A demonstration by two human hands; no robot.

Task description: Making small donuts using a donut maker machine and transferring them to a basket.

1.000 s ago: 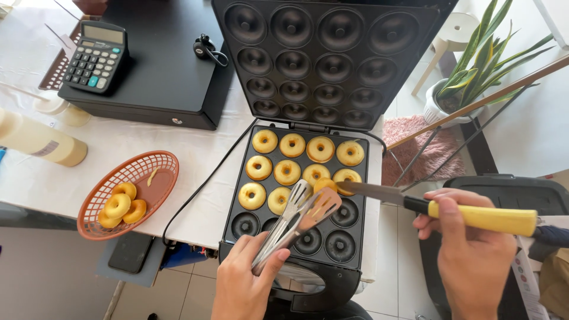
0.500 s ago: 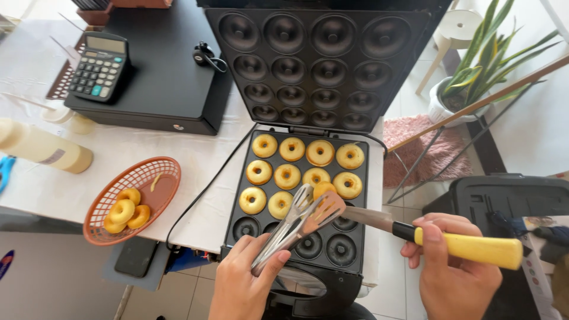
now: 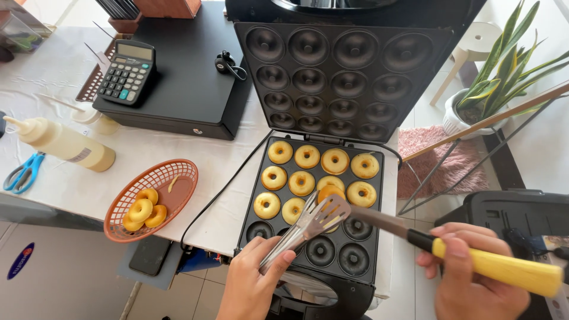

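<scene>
An open black mini-donut maker [image 3: 367,261] sits in front of me, with several golden donuts [image 3: 301,182] in its upper moulds and bare moulds in the front row. My left hand [image 3: 252,284] grips metal tongs [image 3: 293,233] whose tips reach the middle of the plate. My right hand [image 3: 471,275] holds a yellow-handled slotted spatula [image 3: 498,266]. The spatula's blade lies over the plate next to the tong tips, and a donut [image 3: 330,192] sits tilted right above them. An orange plastic basket [image 3: 172,178] at the left holds three donuts [image 3: 144,209].
The maker's raised lid [image 3: 344,65] stands behind the plate; its black cord [image 3: 219,195] trails over the white table. A black cash drawer [image 3: 178,89] with a calculator [image 3: 126,71], a squeeze bottle [image 3: 62,144] and blue scissors [image 3: 22,172] lie left. A potted plant [image 3: 504,83] stands right.
The spatula blade has slid left and down to meet the tong tips over the plate's middle. One donut now sits tilted by the tools. The view has shifted slightly.
</scene>
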